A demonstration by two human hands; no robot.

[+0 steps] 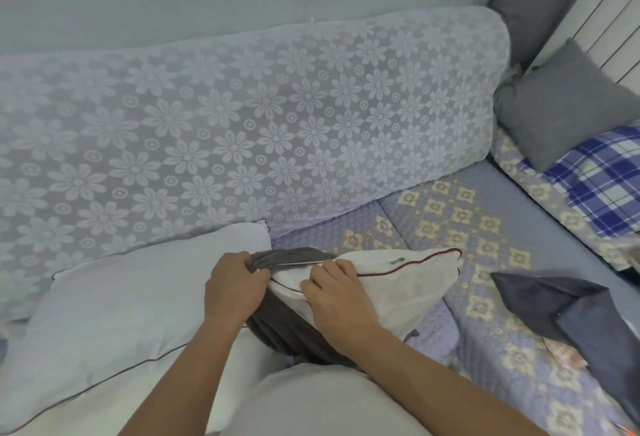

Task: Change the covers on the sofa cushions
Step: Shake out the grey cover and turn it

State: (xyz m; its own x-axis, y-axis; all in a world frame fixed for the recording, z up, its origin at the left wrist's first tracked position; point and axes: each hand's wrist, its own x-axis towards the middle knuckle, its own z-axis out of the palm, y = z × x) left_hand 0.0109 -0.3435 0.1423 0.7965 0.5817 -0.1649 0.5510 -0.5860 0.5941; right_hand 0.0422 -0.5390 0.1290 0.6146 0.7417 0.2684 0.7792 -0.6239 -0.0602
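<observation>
Sofa: we face the long sofa with the white daisy-lace throw over its back [277,116]; its quilted lilac seat cover with cream flower squares [485,262] runs off toward 3 o'clock.
Bare cushion: a large white inner pad with dark red piping [121,304] lies at 9 o'clock of our hands, touching the sofa back.
Task cushion: the white cushion insert with red piping [398,283] lies on the seat at centre, its long axis running from our lap toward 2 o'clock, half out of the dark grey fabric cover [287,328].
Cover mouth: the grey opening sits at 9 to 10 o'clock of the insert, bunched under our hands.
Left hand: our left hand [235,283] is clenched around the gathered grey edge.
Right hand: our right hand [336,293] pinches the insert's piped seam, nearer the pad's free end.
Judgement: the two look set to part along the 2 o'clock axis.
Spare cloth: a loose dark blue cover [568,311] lies at 3 o'clock, well apart.
Hidden: the cover's lower end is tucked against our lap; any zip is not discernible.
</observation>
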